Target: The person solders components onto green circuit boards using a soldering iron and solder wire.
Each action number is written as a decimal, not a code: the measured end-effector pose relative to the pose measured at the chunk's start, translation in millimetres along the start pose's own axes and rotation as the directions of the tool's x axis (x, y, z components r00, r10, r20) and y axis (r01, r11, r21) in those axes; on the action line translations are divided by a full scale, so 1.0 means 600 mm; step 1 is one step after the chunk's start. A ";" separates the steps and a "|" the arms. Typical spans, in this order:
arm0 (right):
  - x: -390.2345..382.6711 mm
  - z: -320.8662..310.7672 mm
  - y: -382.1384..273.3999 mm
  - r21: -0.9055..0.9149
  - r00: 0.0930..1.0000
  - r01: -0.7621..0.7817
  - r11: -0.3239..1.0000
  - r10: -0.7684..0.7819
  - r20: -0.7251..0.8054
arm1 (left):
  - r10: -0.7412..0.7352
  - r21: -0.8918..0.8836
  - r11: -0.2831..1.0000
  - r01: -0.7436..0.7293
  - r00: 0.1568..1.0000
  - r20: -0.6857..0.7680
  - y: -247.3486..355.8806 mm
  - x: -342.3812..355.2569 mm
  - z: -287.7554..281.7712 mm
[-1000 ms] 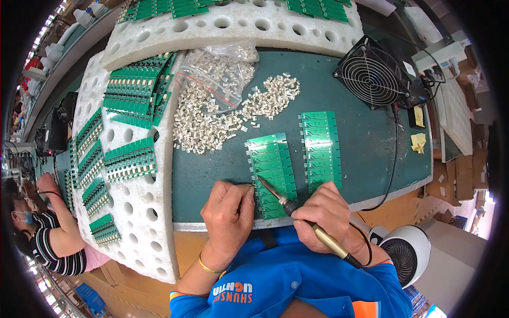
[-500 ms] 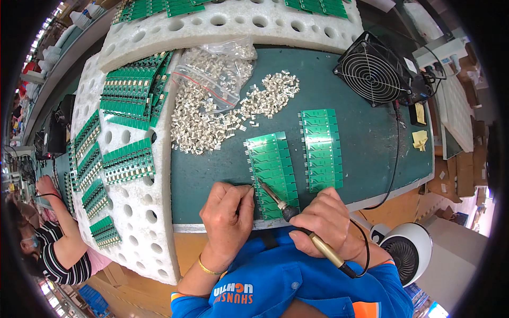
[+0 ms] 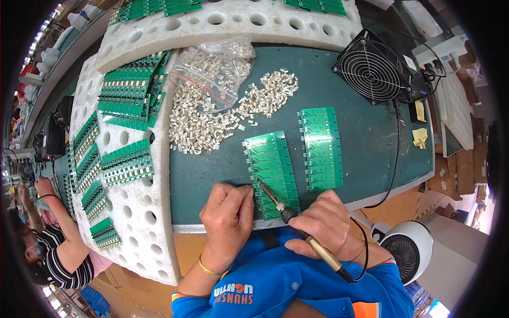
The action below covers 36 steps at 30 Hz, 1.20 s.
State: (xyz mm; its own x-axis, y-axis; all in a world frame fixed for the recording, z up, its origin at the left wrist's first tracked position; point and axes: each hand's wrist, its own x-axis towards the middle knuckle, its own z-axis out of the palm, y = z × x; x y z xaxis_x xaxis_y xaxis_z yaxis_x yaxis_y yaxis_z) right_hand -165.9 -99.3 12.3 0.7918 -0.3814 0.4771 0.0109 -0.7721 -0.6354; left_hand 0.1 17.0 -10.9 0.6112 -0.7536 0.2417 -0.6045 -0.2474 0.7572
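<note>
My right hand [image 3: 323, 222] is wrapped around a soldering iron [image 3: 286, 212] with a gold handle and black cable. Its tip rests at the left side of a green circuit board panel [image 3: 271, 164], near the row of pins along that edge. At the same edge, my left hand [image 3: 229, 212] is pinched, thumb against fingers. Whatever lies in that pinch is too small to make out. A second green circuit board panel [image 3: 321, 148], also with pins down its left edge, lies to the right.
Small white connectors [image 3: 199, 130] lie heaped behind my left hand, beside a clear plastic bag [image 3: 217, 69] of more. White foam sheets [image 3: 135, 212] carry finished-looking green boards [image 3: 127, 95]. A black fan [image 3: 371, 69] stands at the back right. Another person [image 3: 63, 238] sits far left.
My hands and the iron stay almost in place; my right fingers shift slightly on the handle. At far left, the other person's arms and head have moved a little.
</note>
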 end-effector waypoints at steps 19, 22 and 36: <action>-0.011 0.004 -0.008 -0.162 0.990 0.130 0.978 -0.118 0.081 | 0.067 0.076 0.995 -0.067 0.998 -0.001 -0.001 -0.002 0.001; -0.011 0.006 -0.008 -0.177 0.988 0.141 0.974 -0.127 0.085 | 0.061 0.076 0.995 -0.060 0.998 -0.009 -0.001 -0.003 0.002; -0.006 0.000 -0.010 -0.154 0.994 0.107 0.982 -0.102 0.036 | 0.025 0.067 0.997 -0.024 1.000 -0.007 0.001 -0.003 0.001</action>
State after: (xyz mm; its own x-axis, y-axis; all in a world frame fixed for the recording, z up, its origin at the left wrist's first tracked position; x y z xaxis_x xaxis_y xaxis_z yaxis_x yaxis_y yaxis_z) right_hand -168.4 -93.4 14.1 0.8082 -0.2818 0.5171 0.0009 -0.8775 -0.4796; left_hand -1.5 17.7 -11.4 0.5994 -0.7555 0.2645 -0.6523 -0.2694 0.7085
